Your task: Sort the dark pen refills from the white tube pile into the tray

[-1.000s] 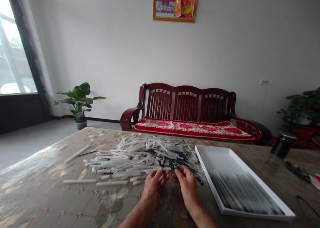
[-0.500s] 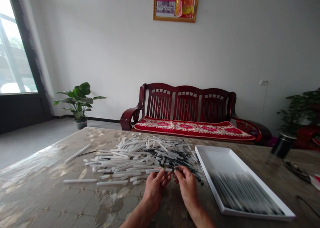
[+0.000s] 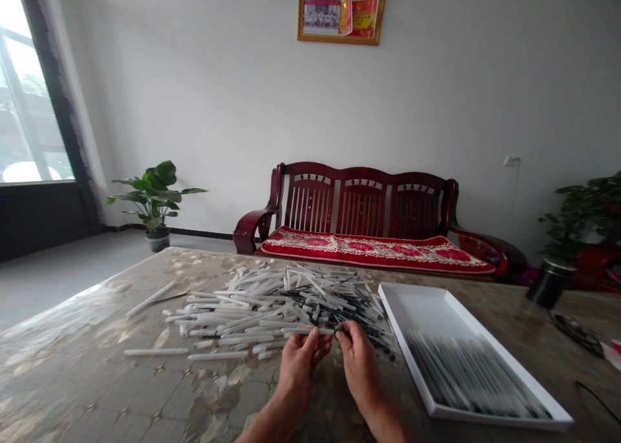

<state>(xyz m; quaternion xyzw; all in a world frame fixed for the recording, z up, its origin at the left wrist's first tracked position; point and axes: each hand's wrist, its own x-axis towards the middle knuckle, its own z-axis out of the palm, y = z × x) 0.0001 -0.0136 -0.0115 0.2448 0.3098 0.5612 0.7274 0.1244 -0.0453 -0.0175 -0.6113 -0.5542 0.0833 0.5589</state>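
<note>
My left hand (image 3: 301, 360) pinches a whitish pen barrel (image 3: 297, 330), held level just over the table's near middle. At its right end, my right hand (image 3: 361, 362) is closed, thumb and forefinger pressed round a small dark end piece (image 3: 337, 334). Whether that piece is a cap or a tip is too small to tell. Beyond both hands spreads a heap of white pen barrels (image 3: 262, 299), mixed on its right side with thin dark pen parts (image 3: 345, 304). To the right lies a shallow white box (image 3: 421, 304), its near half filled with rows of finished-looking pens (image 3: 475, 372).
Loose barrels (image 3: 155, 352) and a thin dark rod (image 3: 172, 296) lie left of the heap on the patterned table (image 3: 130, 385). A black cylinder (image 3: 551, 282) and a dark cable (image 3: 577, 334) are at the right. Behind the table stands a red wooden bench (image 3: 361, 204).
My right hand has shifted slightly and turned at the barrel's right end, its fingers more tucked in. My left hand and the barrel stay nearly where they were.
</note>
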